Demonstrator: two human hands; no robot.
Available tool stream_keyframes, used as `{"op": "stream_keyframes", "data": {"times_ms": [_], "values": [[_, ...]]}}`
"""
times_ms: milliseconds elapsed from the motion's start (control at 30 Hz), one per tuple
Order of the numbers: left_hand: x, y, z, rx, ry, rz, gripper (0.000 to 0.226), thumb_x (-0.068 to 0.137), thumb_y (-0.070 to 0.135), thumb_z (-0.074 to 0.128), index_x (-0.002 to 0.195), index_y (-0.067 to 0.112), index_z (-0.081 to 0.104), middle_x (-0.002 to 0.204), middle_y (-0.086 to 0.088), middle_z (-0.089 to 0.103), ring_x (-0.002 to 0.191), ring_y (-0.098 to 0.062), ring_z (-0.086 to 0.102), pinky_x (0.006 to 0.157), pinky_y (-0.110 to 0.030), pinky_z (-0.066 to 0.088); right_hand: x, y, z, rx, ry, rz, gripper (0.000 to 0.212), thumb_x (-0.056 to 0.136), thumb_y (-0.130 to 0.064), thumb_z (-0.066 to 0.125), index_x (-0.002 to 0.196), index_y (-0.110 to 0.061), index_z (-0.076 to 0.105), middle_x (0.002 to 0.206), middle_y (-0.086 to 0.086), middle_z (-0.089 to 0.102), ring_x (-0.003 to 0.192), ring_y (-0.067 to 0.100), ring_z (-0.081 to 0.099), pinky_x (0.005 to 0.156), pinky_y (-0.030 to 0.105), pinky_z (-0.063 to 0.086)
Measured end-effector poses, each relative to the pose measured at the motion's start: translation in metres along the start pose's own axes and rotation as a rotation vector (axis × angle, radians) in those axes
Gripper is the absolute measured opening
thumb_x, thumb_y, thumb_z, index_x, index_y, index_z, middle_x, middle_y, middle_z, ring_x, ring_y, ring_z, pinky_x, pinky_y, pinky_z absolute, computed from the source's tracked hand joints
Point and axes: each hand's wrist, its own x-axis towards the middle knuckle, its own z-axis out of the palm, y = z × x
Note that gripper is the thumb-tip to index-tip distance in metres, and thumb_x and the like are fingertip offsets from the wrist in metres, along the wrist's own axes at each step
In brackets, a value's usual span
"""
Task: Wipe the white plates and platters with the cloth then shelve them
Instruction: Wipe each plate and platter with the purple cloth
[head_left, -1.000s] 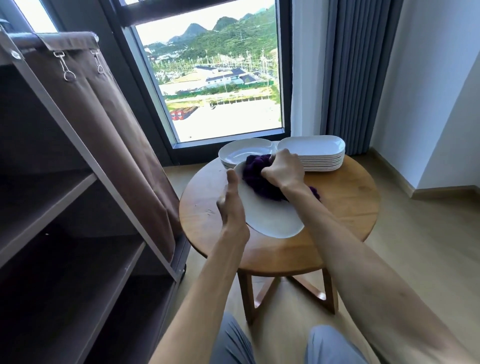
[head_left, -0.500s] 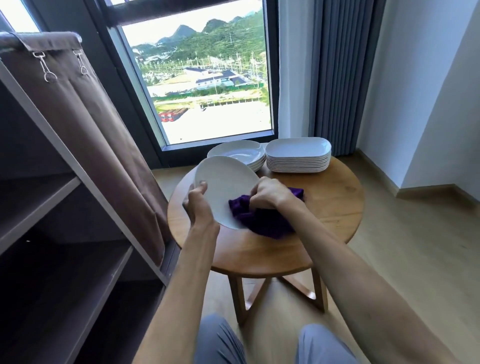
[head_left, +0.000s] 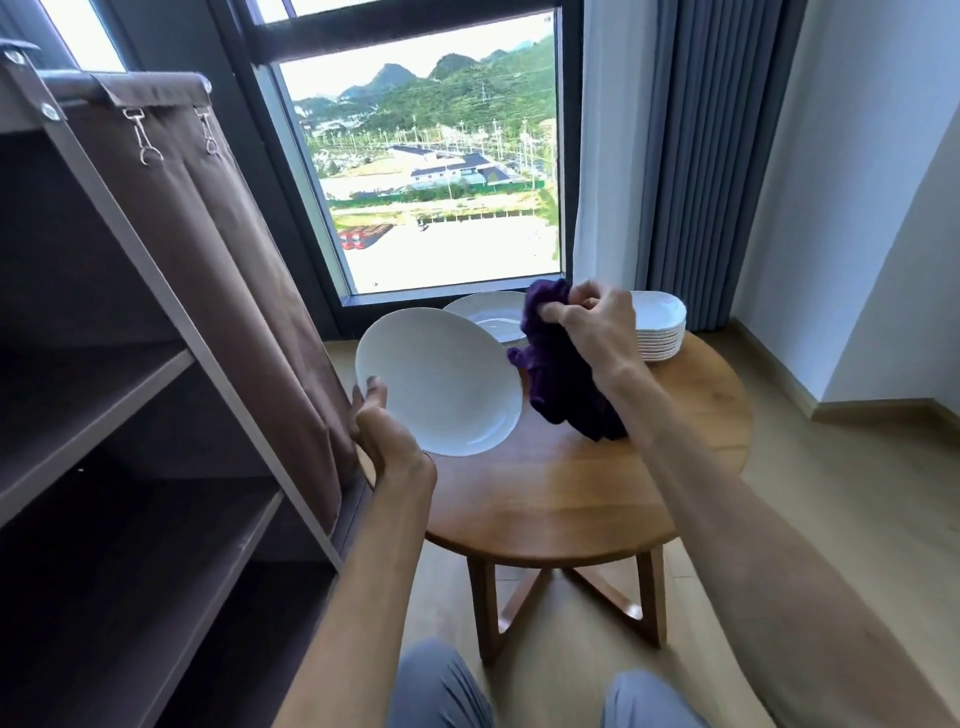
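A: What can't you make out?

B: The right hand (head_left: 592, 332) covers the left end of the platter stack (head_left: 658, 332), so the count there is unsure. The cloth (head_left: 561, 379) hides part of the plate pile (head_left: 488, 314) behind it. The left hand (head_left: 387, 441) shows only its thumb on the plate (head_left: 441, 382); the other fingers are behind the rim. The rack (head_left: 156, 415) is cut off at the left and bottom edge, and its lower shelves are too dark to read.

A: How are the hands set?

B: The left hand grips the plate by its near-left rim, thumb on the face, and holds it tilted above the left edge of the table (head_left: 571, 499), beside the rack's brown cover (head_left: 234, 291). The right hand is closed in a fist round the cloth's top, and the rest of the cloth hangs down over the table.

A: What differs from half a second ago?

B: Then the cloth was pressed on the plate's lower right part, low over the table. Now it is lifted off, apart from the plate and up by the platter stack. The plate has gone up and a little left.
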Motion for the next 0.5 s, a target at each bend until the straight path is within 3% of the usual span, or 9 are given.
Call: {"op": "stream_keyframes", "data": {"times_ms": [133, 167, 233, 300, 367, 433, 500], "values": [[-0.008, -0.007, 0.009, -0.056, -0.014, -0.026, 0.034, 0.1, 0.029, 0.059, 0.129, 0.013, 0.068, 0.123, -0.013, 0.072, 0.115, -0.039, 0.067, 0.103, -0.059, 0.052, -0.022, 0.0, 0.026, 0.01, -0.329, -0.116, 0.009, 0.082, -0.023, 0.081, 0.089, -0.017, 0.079, 0.088, -0.003, 0.077, 0.086, 0.011, 0.071, 0.085, 0.028, 0.055], [-0.01, -0.008, 0.01, -0.066, -0.002, -0.007, 0.034, 0.1, 0.026, 0.06, 0.13, 0.013, 0.068, 0.123, -0.013, 0.072, 0.115, -0.038, 0.067, 0.102, -0.06, 0.052, -0.027, 0.005, 0.03, -0.004, -0.331, -0.119, 0.011, 0.083, -0.02, 0.08, 0.094, -0.016, 0.08, 0.089, -0.004, 0.077, 0.089, 0.012, 0.071, 0.087, 0.028, 0.056], [-0.011, -0.013, 0.008, -0.087, 0.011, 0.041, 0.035, 0.101, 0.022, 0.058, 0.135, 0.015, 0.066, 0.128, -0.011, 0.071, 0.119, -0.036, 0.065, 0.105, -0.057, 0.05, -0.033, 0.018, 0.035, -0.122, -0.132, -0.11, 0.027, 0.078, -0.023, 0.084, 0.102, -0.014, 0.073, 0.093, 0.0, 0.071, 0.091, 0.02, 0.068, 0.085, 0.032, 0.056], [-0.013, -0.016, 0.005, -0.122, 0.02, 0.052, 0.036, 0.102, 0.022, 0.057, 0.138, 0.017, 0.063, 0.132, -0.01, 0.068, 0.123, -0.034, 0.063, 0.108, -0.056, 0.049, -0.039, 0.032, 0.037, -0.398, 0.023, -0.038, 0.06, 0.07, -0.051, 0.086, 0.114, -0.018, 0.062, 0.109, 0.005, 0.063, 0.104, 0.024, 0.06, 0.088, 0.038, 0.053], [-0.013, -0.018, 0.003, -0.159, 0.03, 0.035, 0.037, 0.102, 0.025, 0.057, 0.137, 0.017, 0.063, 0.131, -0.01, 0.069, 0.121, -0.035, 0.065, 0.107, -0.056, 0.049, -0.043, 0.046, 0.039, -0.566, -0.064, 0.119, 0.089, 0.061, -0.072, 0.08, 0.128, -0.02, 0.055, 0.126, 0.011, 0.056, 0.122, 0.031, 0.051, 0.099, 0.043, 0.049], [-0.014, -0.019, 0.004, -0.201, 0.03, 0.01, 0.036, 0.102, 0.027, 0.057, 0.136, 0.016, 0.064, 0.128, -0.01, 0.07, 0.118, -0.035, 0.066, 0.106, -0.056, 0.05, -0.045, 0.056, 0.042, -0.357, -0.184, 0.234, 0.097, 0.055, -0.074, 0.081, 0.131, -0.019, 0.055, 0.13, 0.011, 0.058, 0.127, 0.031, 0.051, 0.106, 0.045, 0.046], [-0.018, -0.017, 0.008, -0.222, 0.014, -0.041, 0.036, 0.102, 0.03, 0.057, 0.135, 0.017, 0.065, 0.127, -0.01, 0.071, 0.117, -0.036, 0.066, 0.106, -0.056, 0.05, -0.047, 0.059, 0.047, 0.028, -0.192, 0.309, 0.095, 0.05, -0.06, 0.09, 0.128, -0.017, 0.059, 0.123, 0.007, 0.066, 0.12, 0.028, 0.061, 0.101, 0.045, 0.052]]}}
